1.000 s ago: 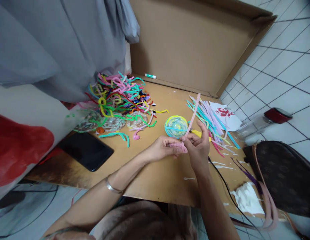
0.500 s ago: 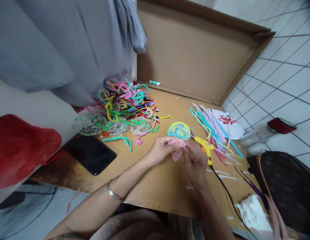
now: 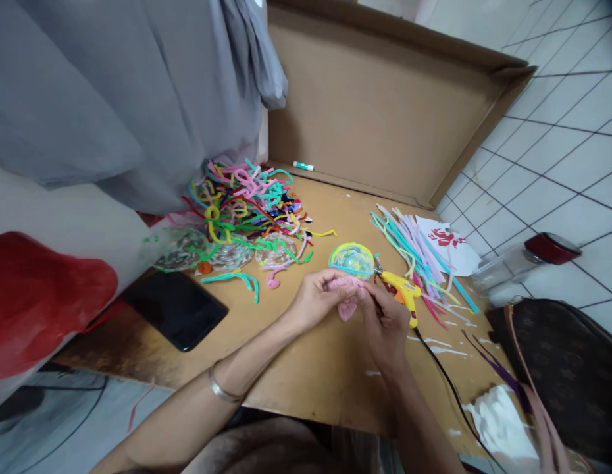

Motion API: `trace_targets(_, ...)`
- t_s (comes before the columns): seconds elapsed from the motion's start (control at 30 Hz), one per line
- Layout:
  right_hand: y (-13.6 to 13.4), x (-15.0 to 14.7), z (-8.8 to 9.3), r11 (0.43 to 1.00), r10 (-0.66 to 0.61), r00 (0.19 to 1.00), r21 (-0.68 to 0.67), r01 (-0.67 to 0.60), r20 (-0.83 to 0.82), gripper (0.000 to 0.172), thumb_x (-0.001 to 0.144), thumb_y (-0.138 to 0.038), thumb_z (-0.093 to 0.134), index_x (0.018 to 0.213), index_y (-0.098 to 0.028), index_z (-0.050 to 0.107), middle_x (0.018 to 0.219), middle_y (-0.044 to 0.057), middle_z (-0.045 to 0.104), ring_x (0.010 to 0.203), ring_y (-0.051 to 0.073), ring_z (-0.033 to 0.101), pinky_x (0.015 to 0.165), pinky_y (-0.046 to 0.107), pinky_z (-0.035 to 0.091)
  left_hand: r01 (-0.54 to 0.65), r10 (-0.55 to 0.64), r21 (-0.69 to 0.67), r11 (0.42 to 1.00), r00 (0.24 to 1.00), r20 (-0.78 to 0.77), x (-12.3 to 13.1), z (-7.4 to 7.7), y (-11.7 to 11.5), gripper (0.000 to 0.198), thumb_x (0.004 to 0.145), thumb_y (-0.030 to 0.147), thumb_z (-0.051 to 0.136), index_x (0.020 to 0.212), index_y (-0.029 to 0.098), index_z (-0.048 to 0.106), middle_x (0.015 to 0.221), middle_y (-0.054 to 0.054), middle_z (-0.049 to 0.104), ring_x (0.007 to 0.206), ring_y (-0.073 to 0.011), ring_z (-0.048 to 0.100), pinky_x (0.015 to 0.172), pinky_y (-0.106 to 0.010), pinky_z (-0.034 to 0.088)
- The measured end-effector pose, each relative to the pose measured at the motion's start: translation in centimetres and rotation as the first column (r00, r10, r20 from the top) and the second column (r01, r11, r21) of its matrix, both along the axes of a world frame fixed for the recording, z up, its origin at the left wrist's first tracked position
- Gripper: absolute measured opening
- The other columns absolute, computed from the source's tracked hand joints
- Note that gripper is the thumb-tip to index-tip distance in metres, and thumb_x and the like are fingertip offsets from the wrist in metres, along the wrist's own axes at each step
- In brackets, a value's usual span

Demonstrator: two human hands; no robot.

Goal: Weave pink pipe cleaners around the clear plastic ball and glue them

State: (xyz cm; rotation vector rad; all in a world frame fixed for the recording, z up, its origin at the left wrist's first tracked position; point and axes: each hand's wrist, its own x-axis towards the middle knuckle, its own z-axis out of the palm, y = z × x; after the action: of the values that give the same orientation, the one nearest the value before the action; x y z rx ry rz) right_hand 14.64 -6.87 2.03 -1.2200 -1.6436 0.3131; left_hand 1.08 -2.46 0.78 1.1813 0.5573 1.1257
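A pink fuzzy piece (image 3: 347, 307), folded from what looks like pipe cleaner, is held between both hands above the table. My left hand (image 3: 316, 301) pinches it from the left with thumb and fingers. At its upper right end, my right hand (image 3: 386, 324) has its fingertips closed on the same piece. Just beyond the hands lies a round disc (image 3: 352, 259) with a yellow rim and a light blue strip. A yellow glue gun (image 3: 402, 289) rests right of the disc, its nozzle beside the disc's edge and partly behind my right hand.
Tangled colourful pipe cleaners (image 3: 251, 197) and clear discs (image 3: 276, 250) lie at the left, near a black phone (image 3: 176, 309). Straight pipe cleaners (image 3: 414, 247), a bottle (image 3: 513, 263), a brown bag (image 3: 572, 368) and the black cord (image 3: 441, 368) are at the right.
My right fingers have moved slightly left and closer to my left fingertips on the pink piece. The view has shifted a little.
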Motion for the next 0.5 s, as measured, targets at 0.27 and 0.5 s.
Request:
trace_targets(0.27, 0.38, 0.18, -0.26, 0.994, -0.022, 0.987, -0.112, 0.004, -0.157, 0.019, 0.088, -0.03, 0.06, 0.094, -0.023, 0.076, 0.073, 0.0, 0.074, 0.065, 0.017, 0.066, 0.06, 0.028, 0.053, -0.032, 0.032, 0.026, 0.999, 0.999, 0.006, 0.11, -0.33, 0.02, 0.031, 0.079, 0.041, 0.071, 0.081, 0.013, 0.059, 0.061, -0.001, 0.067, 0.048, -0.0135, 0.063, 0.051, -0.024, 0.049)
trace_targets(0.5, 0.6, 0.04, -0.38, 0.991, -0.053, 0.974, -0.135, 0.024, -0.22, 0.017, 0.086, -0.032, 0.062, 0.087, -0.022, 0.076, 0.069, -0.001, 0.072, 0.06, 0.015, 0.064, 0.057, 0.027, 0.051, -0.016, 0.039, 0.161, 0.987, 0.989, -0.142, 0.0, -0.34, -0.4, 0.033, 0.092, 0.046, 0.053, 0.089, 0.013, 0.056, 0.065, -0.003, 0.066, 0.056, -0.0146, 0.063, 0.059, -0.027, 0.048)
